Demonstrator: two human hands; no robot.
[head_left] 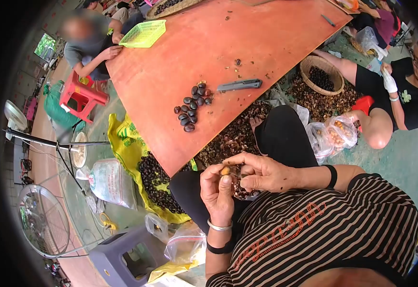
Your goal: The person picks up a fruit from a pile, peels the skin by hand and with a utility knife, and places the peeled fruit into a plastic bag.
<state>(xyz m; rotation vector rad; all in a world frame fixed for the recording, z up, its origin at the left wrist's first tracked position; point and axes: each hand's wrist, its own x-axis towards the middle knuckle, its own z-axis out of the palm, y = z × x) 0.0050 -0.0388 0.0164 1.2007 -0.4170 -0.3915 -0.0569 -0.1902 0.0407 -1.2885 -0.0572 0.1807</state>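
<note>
My left hand (217, 193) is closed, pinching a small yellow-orange peeled nut (225, 171) between thumb and fingertips. Right beside it, my right hand (268, 173) is closed too, with thumb against curled fingers. A thin sliver shows at its fingertips, too small to make out. Both hands are above my lap, just off the near corner of the orange-red table (161, 91). On that table lies a loose group of dark, glossy nuts (192, 106). A grey utility knife (240, 85) rests to their right.
Broken shells (233, 138) cover the floor below the table. A yellow sack (127, 143) with dark nuts (156, 174) lies left of my knee. A grey stool (111, 260) stands lower left. Other people sit around the table; a green basket (144, 34) is on its far edge.
</note>
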